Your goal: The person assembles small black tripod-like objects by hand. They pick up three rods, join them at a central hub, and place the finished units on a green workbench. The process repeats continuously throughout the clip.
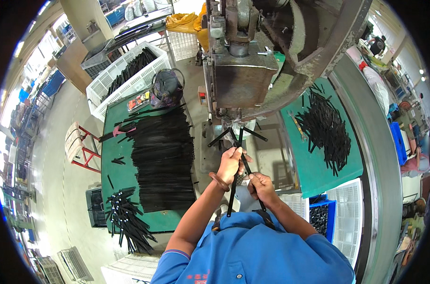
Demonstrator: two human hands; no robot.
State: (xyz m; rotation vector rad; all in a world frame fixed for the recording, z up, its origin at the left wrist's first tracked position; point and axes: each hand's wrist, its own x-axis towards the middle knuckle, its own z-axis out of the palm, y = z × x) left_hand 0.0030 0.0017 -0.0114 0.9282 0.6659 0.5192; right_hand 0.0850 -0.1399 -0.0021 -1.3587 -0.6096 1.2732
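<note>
The left hand and right hand both grip a narrow, flat black strip assembly below the dark metal press, the left higher up. At upper left, a white perforated plastic crate holds a pile of long black strips. At lower right, a blue plastic bin contains many small dark pieces. A black plastic crate stands beside the green tabletop; its contents are unclear.
</note>
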